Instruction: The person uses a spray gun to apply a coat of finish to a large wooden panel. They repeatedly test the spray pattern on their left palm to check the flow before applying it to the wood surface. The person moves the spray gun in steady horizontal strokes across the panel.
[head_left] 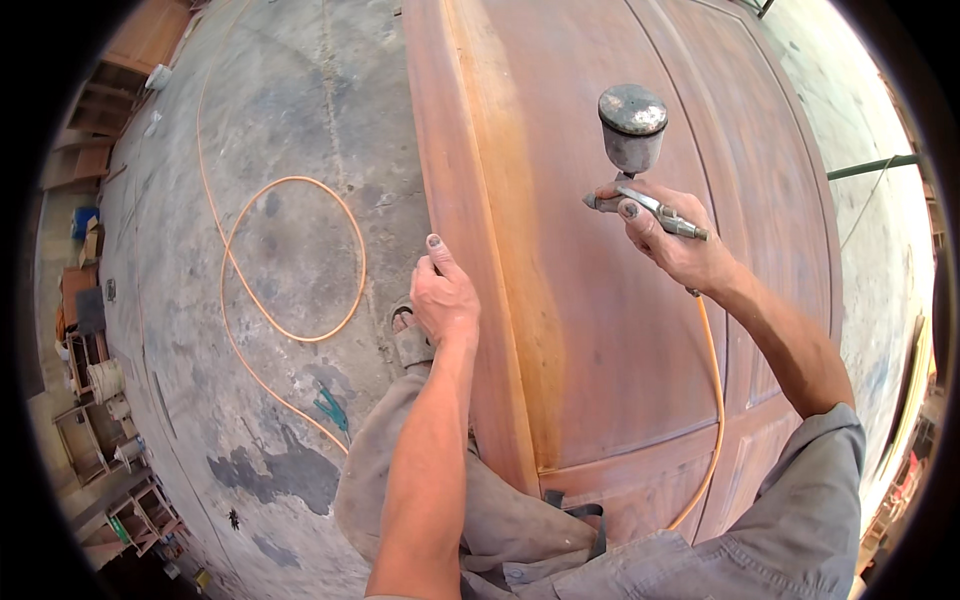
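Observation:
My right hand [680,235] is wrapped round a spray gun [655,210] with a dull metal cup [633,135] on top. Its nozzle points left, above a large brown wooden door panel [620,330]. An orange hose [716,390] runs down from below that hand. Close to the panel's left edge is my left hand [443,295], fingers curled in and thumb upward. What those fingers hold, if anything, is hidden. Along the panel's left side runs a lighter, yellowish strip [515,220].
An orange hose loop [362,245] lies on the stained concrete floor [290,110] to the left. Near it is a small teal object [331,407]. My sandalled foot [408,335] stands beside the panel. Wooden furniture parts [85,440] line the far left; a green bar [872,167] shows at right.

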